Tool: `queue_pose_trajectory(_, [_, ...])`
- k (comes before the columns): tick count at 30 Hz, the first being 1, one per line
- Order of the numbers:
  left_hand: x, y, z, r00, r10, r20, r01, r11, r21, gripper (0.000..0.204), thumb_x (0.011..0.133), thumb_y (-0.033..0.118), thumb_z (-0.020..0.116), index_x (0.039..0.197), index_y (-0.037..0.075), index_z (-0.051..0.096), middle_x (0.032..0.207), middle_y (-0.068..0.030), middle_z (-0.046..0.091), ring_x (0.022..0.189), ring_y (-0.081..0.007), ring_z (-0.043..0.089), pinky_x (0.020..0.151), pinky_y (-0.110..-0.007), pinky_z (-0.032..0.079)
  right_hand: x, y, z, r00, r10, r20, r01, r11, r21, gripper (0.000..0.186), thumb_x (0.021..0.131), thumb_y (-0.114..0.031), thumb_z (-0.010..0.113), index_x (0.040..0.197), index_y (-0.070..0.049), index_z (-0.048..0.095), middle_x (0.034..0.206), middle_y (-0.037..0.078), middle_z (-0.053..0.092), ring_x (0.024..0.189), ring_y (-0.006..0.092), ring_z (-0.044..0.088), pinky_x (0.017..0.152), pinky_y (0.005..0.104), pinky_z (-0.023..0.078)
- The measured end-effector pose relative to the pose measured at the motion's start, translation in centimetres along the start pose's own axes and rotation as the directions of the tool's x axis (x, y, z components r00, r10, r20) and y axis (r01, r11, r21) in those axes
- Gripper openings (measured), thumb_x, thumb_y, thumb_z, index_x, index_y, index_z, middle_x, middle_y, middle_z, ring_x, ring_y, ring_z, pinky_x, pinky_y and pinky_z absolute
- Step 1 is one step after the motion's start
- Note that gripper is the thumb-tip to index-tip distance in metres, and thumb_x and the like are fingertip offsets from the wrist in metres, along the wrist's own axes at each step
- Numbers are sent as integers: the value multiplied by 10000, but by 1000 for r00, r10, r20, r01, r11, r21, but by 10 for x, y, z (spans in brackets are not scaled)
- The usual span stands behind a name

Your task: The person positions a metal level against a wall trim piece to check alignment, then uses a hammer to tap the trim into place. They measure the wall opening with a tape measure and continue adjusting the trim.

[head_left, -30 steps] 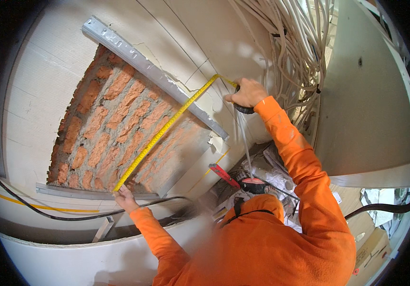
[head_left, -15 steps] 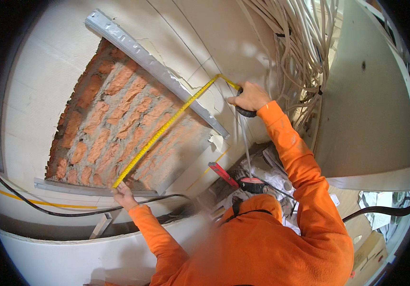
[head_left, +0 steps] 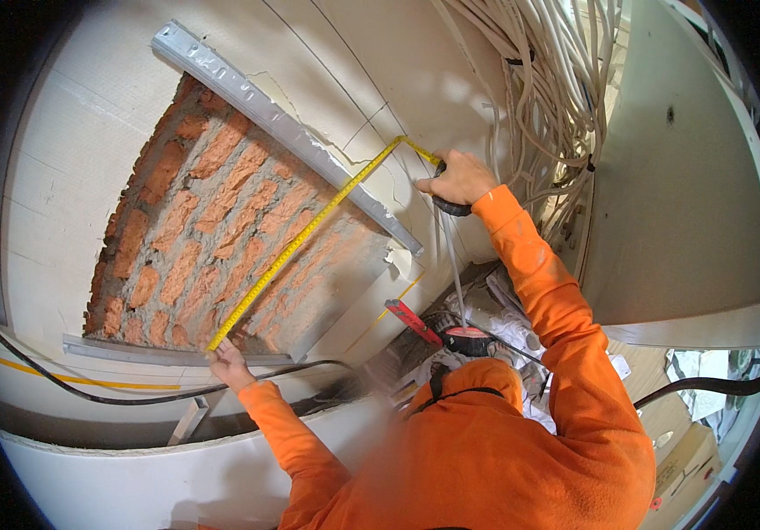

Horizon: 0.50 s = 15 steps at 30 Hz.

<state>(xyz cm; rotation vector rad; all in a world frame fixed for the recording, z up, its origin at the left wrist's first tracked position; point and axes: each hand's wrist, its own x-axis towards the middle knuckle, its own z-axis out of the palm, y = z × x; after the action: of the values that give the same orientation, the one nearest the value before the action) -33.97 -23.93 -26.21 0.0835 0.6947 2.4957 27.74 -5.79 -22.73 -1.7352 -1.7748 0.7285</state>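
A yellow tape measure [head_left: 296, 243] stretches slantwise across an opening in the white wall, where rough brickwork [head_left: 208, 216] shows. My left hand [head_left: 231, 366] pinches the blade's end at the opening's lower metal profile [head_left: 168, 352]. Farther up and right, my right hand [head_left: 461, 179] grips the dark tape case, most of it hidden by the fingers. Between the upper metal profile [head_left: 283, 128] and my right hand, the blade bends sharply and runs back down to the case. Both arms are in orange sleeves.
A thick bundle of pale cables [head_left: 566, 97] hangs at the upper right, beside a large grey-white panel [head_left: 680, 194]. A red bar-shaped tool [head_left: 414, 323] stands among clutter below my right arm. A black cable [head_left: 133, 400] crosses the lower left, above a white panel edge [head_left: 115, 449].
Both hands keep their hold, and the blade stays stretched over the opening. The right hand and the blade's bend sit very slightly farther left in the picture.
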Motion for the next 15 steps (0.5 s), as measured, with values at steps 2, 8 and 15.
queue_pose_trajectory(2, [7,3,-5,1000,-19,9,19,1000,-14,439,993,65,538,1425,4,487,1480,-179,523,1392,-289,482,1197,-497,369,-2,-2,-2,1000,-3,0,3,1000,9,705,706,-520,717,1224,-42,697,969,283,718,932,431,701,860,481,545])
queue_pose_trajectory(8, [17,5,-13,998,-33,47,33,999,-8,422,996,57,535,1415,32,506,1468,-167,535,1378,-285,496,1193,-501,371,-4,-5,-4,1000,-7,7,7,1000,9,694,705,-505,715,1209,-29,697,970,287,715,928,432,700,860,480,546])
queue_pose_trajectory(15, [-6,-5,4,1000,5,11,-5,1000,18,435,1001,63,536,1429,12,478,1470,-167,536,1379,-283,495,1188,-500,374,-2,1,4,1000,8,-5,-8,1000,22,718,691,-486,722,1234,-17,686,973,291,714,930,431,700,862,477,546])
